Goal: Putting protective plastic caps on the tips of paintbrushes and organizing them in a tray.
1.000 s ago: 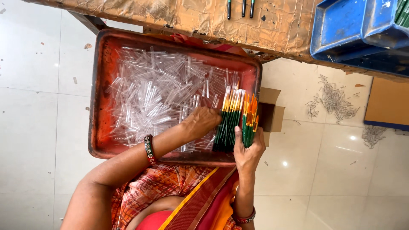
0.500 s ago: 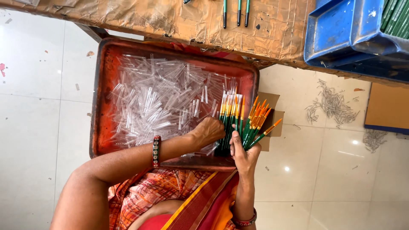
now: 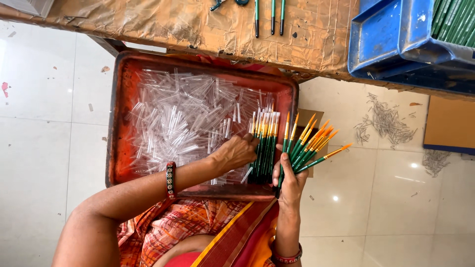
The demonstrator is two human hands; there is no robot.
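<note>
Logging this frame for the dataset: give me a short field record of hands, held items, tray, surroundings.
left hand: inside the red tray, fingers on the capped brushes, amid clear plastic caps
right hand: at the tray's right edge, gripping a fanned bunch of green-handled brushes with bare orange tips
table: cardboard-covered top above the tray, three more brushes on it
blue bins: upper right, one holding green handles
floor: white tiles, scattered debris on the right

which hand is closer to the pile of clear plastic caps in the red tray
Left. The left hand reaches into the red tray at the edge of the clear caps. The right hand is off the tray's right end, holding a fan of green brushes.
</note>
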